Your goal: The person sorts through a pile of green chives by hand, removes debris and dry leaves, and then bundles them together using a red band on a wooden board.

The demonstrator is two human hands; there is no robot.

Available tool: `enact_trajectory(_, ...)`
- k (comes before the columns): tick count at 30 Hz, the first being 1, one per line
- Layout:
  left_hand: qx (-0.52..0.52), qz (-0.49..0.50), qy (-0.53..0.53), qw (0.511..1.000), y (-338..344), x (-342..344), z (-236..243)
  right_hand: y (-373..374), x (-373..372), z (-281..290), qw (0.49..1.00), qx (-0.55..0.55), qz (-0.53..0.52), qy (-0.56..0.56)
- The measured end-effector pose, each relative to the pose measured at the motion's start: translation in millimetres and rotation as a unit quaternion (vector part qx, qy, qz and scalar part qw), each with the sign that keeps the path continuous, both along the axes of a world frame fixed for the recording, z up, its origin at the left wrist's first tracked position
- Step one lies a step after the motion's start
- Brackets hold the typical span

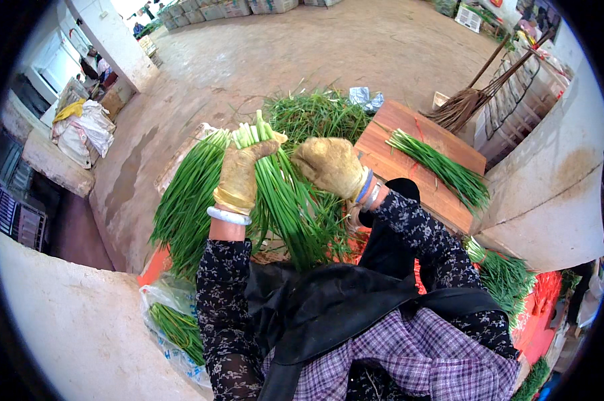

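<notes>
My left hand (237, 177), in a soiled yellowish glove, is closed around a bunch of green chives (278, 200). Their pale stem ends point up past the thumb, and the long leaves hang toward me. Just right of the bunch, my gloved right hand (330, 166) has its fingers curled in; whatever they may hold is hidden. More chives (188, 184) lie to the left of my left wrist. Beyond both hands sits a loose heap of green leaves (315, 115). A bundle of chives (439, 166) rests on a wooden board (375, 144) at the right.
A twig broom (459, 107) leans beyond the board, near a pale wall (549, 174). More chive bundles (506, 281) and red strips (546, 292) are at lower right. A clear plastic bag (156, 301) with greens lies at lower left. White sacks (84, 137) stand farther left.
</notes>
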State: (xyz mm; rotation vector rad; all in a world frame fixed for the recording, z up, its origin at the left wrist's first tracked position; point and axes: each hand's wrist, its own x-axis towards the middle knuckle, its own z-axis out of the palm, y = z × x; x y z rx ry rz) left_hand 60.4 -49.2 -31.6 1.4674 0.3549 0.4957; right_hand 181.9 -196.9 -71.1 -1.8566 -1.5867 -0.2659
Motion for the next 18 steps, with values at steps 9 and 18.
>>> enact_trajectory(9, -0.002, -0.097, -0.049, 0.994, 1, 17, 13, -29, 51, -5, 0.987, -0.082, 0.012, 0.138)
enact_trajectory(18, 0.392, -0.046, -0.056, 0.917, 11, 29, 13, 10, 38, 90, 0.850, 0.050, 0.229, 0.471)
